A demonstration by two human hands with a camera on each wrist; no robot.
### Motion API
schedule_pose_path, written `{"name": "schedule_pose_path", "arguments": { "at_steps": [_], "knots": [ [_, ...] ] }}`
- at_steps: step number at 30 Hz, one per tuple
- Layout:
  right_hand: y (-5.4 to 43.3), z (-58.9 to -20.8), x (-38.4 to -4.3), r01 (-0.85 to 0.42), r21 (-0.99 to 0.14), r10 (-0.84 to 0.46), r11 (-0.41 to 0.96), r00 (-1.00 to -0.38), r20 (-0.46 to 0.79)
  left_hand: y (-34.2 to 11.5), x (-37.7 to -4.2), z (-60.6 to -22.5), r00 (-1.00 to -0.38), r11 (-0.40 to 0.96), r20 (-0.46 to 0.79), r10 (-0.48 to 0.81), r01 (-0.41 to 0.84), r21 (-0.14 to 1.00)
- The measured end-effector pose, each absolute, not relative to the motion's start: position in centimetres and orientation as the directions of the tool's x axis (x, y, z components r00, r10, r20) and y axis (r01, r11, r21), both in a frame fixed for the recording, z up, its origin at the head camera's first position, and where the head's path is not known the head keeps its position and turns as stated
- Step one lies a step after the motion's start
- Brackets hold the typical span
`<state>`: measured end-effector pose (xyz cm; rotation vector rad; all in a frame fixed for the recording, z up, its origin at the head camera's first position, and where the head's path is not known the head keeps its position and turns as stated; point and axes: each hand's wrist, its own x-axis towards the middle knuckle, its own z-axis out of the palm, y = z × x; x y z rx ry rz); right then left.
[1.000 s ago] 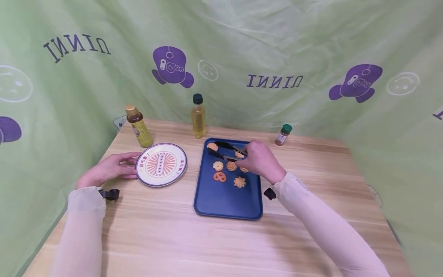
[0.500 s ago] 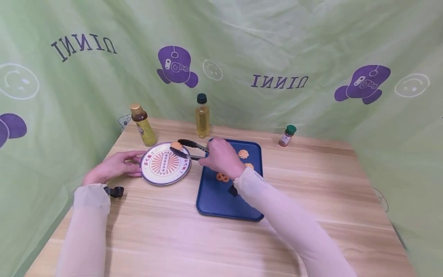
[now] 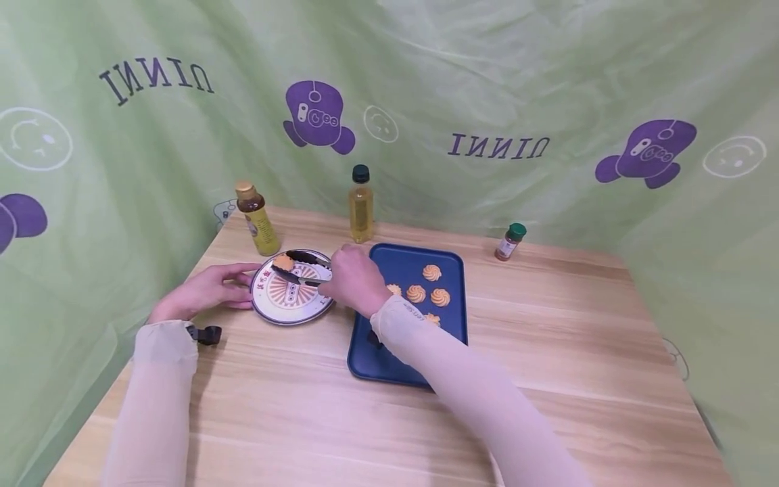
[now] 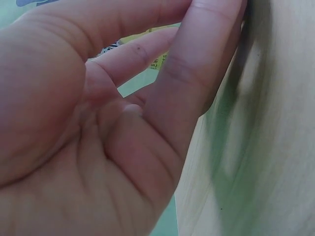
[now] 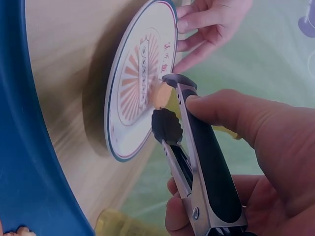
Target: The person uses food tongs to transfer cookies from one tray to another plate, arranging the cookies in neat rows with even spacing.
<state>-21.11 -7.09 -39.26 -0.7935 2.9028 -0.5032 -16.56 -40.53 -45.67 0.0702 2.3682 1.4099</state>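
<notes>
My left hand (image 3: 209, 291) holds a round white plate (image 3: 270, 308) by its left rim, the plate printed with red rays and a dark blue border. In the left wrist view the fingers (image 4: 172, 73) are bent, with the plate out of sight. My right hand (image 3: 356, 279) grips black-and-metal tongs (image 5: 211, 157), the thumb lying along one arm. Between the tong tips sits a golden cookie (image 3: 283, 263), over the plate's far left part. Behind my right hand and sleeve, a blue tray (image 3: 395, 260) bears several swirled cookies (image 3: 432, 272); part of it is covered.
At the back left stands a bottle with a tan cap (image 3: 262, 226), close behind the plate. An oil bottle (image 3: 361, 210) with a dark cap is behind the tray. A small green-capped jar (image 3: 510, 242) stands at the back right. A green curtain (image 3: 487, 81) hangs behind the table.
My right hand has carried the tongs leftward from the tray to above the plate, with a cookie between the tips. My left hand stays at the plate's rim.
</notes>
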Motion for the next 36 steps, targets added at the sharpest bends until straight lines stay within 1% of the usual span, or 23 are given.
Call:
{"name": "schedule_pose_path", "arguments": {
  "at_steps": [6,21,26,36],
  "knots": [
    [-7.4,-39.9,-20.7,-0.495,-0.311,-0.519,0.811,-0.855,0.006,-40.4,-16.5,-45.8,-0.921,0.447,-0.314,0.23,-0.186,0.875],
    [-7.3,-40.3,-20.7,-0.485,-0.296,-0.513,0.823,-0.858,-0.019,-40.5,-16.4,-45.9,-0.927,0.465,-0.296,0.232,-0.162,0.871],
    [-7.3,-40.1,-20.5,-0.487,-0.283,-0.51,0.827,-0.86,-0.011,-40.5,-16.4,-45.6,-0.926,0.438,-0.29,0.244,-0.161,0.884],
    [-5.7,-39.2,-20.5,-0.49,-0.34,-0.523,0.803,-0.852,-0.008,-40.7,-16.3,-45.8,-0.928,0.47,-0.286,0.238,-0.147,0.87]
  ]
}}
